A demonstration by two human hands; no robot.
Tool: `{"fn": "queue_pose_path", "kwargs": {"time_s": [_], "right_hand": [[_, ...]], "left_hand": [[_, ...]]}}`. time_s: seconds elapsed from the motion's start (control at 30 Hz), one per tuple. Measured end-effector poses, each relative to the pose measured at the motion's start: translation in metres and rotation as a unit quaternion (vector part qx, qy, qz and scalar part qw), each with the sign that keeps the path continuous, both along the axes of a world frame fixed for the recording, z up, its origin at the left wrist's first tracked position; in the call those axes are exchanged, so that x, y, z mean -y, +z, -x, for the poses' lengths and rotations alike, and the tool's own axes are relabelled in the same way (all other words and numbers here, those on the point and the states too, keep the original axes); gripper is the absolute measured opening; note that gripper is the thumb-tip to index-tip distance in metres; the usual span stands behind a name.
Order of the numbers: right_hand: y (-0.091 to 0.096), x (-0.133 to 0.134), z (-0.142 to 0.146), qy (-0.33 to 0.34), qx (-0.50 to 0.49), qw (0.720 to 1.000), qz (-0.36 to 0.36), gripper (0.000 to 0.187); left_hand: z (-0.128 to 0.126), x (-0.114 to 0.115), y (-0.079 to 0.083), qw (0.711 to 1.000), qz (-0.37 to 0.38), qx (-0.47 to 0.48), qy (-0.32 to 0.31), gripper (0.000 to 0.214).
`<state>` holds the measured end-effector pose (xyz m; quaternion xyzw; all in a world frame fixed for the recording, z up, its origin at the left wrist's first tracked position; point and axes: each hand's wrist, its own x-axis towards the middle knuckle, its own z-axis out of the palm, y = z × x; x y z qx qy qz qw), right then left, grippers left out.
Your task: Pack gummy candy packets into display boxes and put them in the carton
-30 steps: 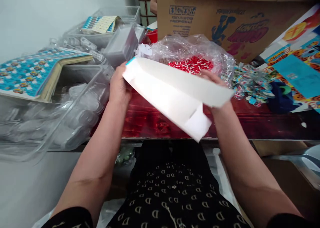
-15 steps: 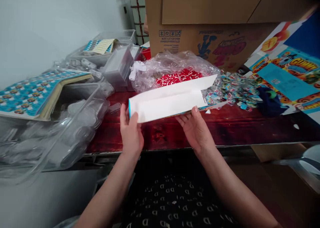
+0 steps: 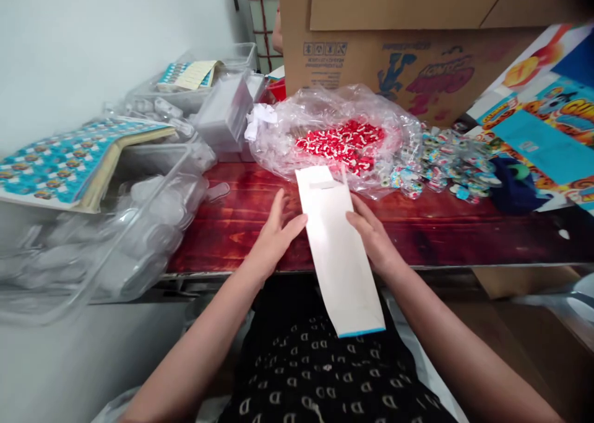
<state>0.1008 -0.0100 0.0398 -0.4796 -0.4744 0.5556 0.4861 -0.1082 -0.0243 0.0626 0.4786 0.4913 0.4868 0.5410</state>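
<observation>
A narrow folding carton (image 3: 338, 256) with its plain white side up lies slantwise between my hands. Its flap end points toward the table's back, and its blue-edged end hangs over the front edge above my lap. My right hand (image 3: 377, 237) grips the carton's right side, thumb on top and fingers partly hidden behind it. At the left side my left hand (image 3: 277, 232) has its fingers apart, only the thumb tip at the carton's edge. Just beyond the flaps sits a clear plastic bag (image 3: 273, 141) of small red-and-white pieces (image 3: 346, 141).
Small wrapped packets (image 3: 450, 163) are heaped right of the bag, beside printed blue cartons (image 3: 552, 129). A big cardboard box (image 3: 362, 58) stands behind. On the left are a clear bin (image 3: 153, 206) of plastic pieces and a stack of sticker sheets (image 3: 78, 163).
The carton has turned from lying crosswise to pointing lengthwise, its blue-edged end swinging toward me. My left hand has come off that end and moved right; my right hand now grips the side.
</observation>
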Motion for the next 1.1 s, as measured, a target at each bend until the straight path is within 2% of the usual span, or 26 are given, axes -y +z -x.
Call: {"fn": "queue_pose_path", "kwargs": {"time_s": [0.07,0.17,0.27,0.43,0.57,0.7,0.77,0.87,0.97,1.1], "right_hand": [[-0.01,-0.002,0.005,0.003,0.009,1.0,0.015,0.061],[-0.014,-0.015,0.007,0.02,0.022,0.999,0.016,0.061],[-0.008,-0.031,0.005,0.031,0.051,0.998,0.001,0.064],[0.002,-0.044,0.0,0.054,0.139,0.989,0.004,0.052],[0.013,-0.047,-0.009,0.081,0.162,0.983,0.02,0.047],[0.023,-0.058,-0.011,0.1,0.198,0.975,-0.012,0.034],[0.023,-0.064,-0.007,0.102,0.22,0.97,-0.025,0.037],[0.013,-0.068,0.0,0.096,0.233,0.968,0.002,0.048],[0.002,-0.067,0.006,0.083,0.218,0.972,0.037,0.054],[0.004,-0.065,0.012,0.047,0.208,0.976,0.041,0.045]], "left_hand": [[-0.012,-0.019,-0.009,0.999,-0.015,0.024,-0.02,0.078],[-0.022,-0.037,-0.023,1.0,-0.015,0.009,0.013,0.072],[-0.019,-0.042,-0.03,0.999,-0.02,-0.025,0.013,0.071],[-0.01,-0.041,-0.036,0.991,-0.034,-0.128,0.018,0.057],[-0.007,-0.047,-0.032,0.976,-0.089,-0.199,0.009,0.046],[-0.007,-0.06,-0.015,0.948,-0.131,-0.291,-0.011,0.036],[-0.008,-0.065,-0.009,0.93,-0.131,-0.341,-0.038,0.032],[-0.01,-0.065,-0.008,0.911,-0.111,-0.393,-0.063,0.029],[-0.011,-0.06,-0.013,0.922,-0.081,-0.376,-0.043,0.035],[-0.018,-0.055,-0.015,0.948,-0.059,-0.312,-0.001,0.044]]}}
